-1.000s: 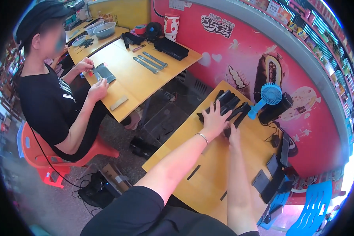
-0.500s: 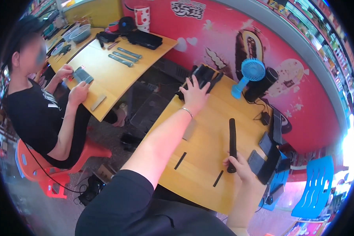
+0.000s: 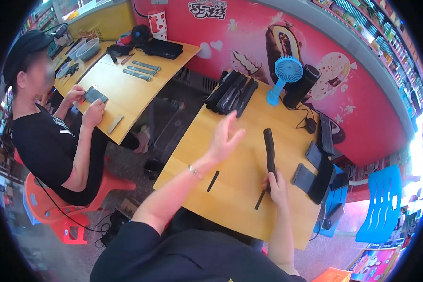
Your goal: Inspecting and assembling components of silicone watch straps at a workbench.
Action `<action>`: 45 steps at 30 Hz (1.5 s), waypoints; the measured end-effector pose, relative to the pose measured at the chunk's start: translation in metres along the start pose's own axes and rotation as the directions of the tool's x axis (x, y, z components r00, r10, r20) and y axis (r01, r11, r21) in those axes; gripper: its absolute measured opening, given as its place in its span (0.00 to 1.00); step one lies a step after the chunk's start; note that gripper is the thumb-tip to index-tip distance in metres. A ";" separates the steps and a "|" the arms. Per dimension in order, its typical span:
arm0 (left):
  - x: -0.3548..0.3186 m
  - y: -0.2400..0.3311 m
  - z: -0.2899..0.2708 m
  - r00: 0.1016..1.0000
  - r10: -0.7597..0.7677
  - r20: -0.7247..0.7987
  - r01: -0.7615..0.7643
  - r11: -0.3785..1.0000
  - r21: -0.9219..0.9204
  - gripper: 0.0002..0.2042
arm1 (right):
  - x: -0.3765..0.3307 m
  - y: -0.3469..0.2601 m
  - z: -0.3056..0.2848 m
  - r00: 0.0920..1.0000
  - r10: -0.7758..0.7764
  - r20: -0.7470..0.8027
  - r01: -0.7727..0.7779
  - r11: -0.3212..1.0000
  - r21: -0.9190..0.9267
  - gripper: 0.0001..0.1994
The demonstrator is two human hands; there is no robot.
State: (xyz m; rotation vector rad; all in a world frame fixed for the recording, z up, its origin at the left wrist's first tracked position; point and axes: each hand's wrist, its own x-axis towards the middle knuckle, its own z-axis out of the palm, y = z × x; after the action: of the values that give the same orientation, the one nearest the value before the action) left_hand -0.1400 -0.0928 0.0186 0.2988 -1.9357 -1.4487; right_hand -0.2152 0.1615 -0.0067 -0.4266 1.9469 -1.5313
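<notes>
My right hand (image 3: 278,186) is closed round the lower end of a long, narrow black fabric strip (image 3: 269,148), which stands up from the fist. Over the middle of the wooden table, my left hand (image 3: 224,140) is empty, its thumb and fingers apart. Beyond it, a pile of similar black strips (image 3: 230,94) lies at the table's far left corner. Two thin black bands (image 3: 213,181) are on the near part of the tabletop (image 3: 239,197), one of them just below my right hand.
A blue fan (image 3: 286,73) and a black cylinder (image 3: 301,87) stand by the pink wall. Flat dark pieces (image 3: 304,177) lie along the right edge, near a blue chair (image 3: 379,202). At the left table (image 3: 141,89), a seated co-worker (image 3: 49,141) handles a small dark piece.
My left hand has come off the pile of black strips and moved back toward me. The strip in my right hand is still held, slightly shifted as the view turned.
</notes>
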 end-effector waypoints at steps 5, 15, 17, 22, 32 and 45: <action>-0.085 0.073 -0.001 0.870 -0.407 0.279 0.493 0.700 -0.517 0.32 | -0.051 -0.038 0.019 0.891 -0.450 0.061 0.437 0.814 -0.382 0.15; -0.138 0.113 -0.031 0.917 -0.299 0.264 0.395 0.595 -0.700 0.22 | -0.126 -0.073 0.035 0.908 -0.372 0.193 0.418 0.789 -0.450 0.17; -0.142 0.116 -0.035 0.919 -0.320 0.228 0.391 0.684 -0.616 0.21 | -0.134 -0.069 0.030 0.903 -0.382 0.195 0.429 0.798 -0.422 0.17; -0.151 0.125 -0.039 0.932 -0.299 0.205 0.360 0.702 -0.615 0.16 | -0.145 -0.060 0.021 0.928 -0.329 0.174 0.371 0.852 -0.369 0.17; -0.154 0.127 -0.041 0.968 -0.244 0.057 0.228 0.764 -0.604 0.17 | -0.145 -0.043 0.019 0.948 -0.302 0.100 0.318 0.913 -0.256 0.16; -0.150 0.142 -0.042 0.967 -0.245 0.068 0.244 0.820 -0.517 0.16 | -0.139 -0.047 0.013 0.918 -0.395 0.033 0.390 0.885 -0.253 0.16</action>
State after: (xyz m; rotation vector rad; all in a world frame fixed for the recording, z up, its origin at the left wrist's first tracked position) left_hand 0.0275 0.0089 0.0962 0.2994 -1.4542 -2.0770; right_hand -0.1075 0.2218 0.0731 -0.9731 2.1772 -1.5246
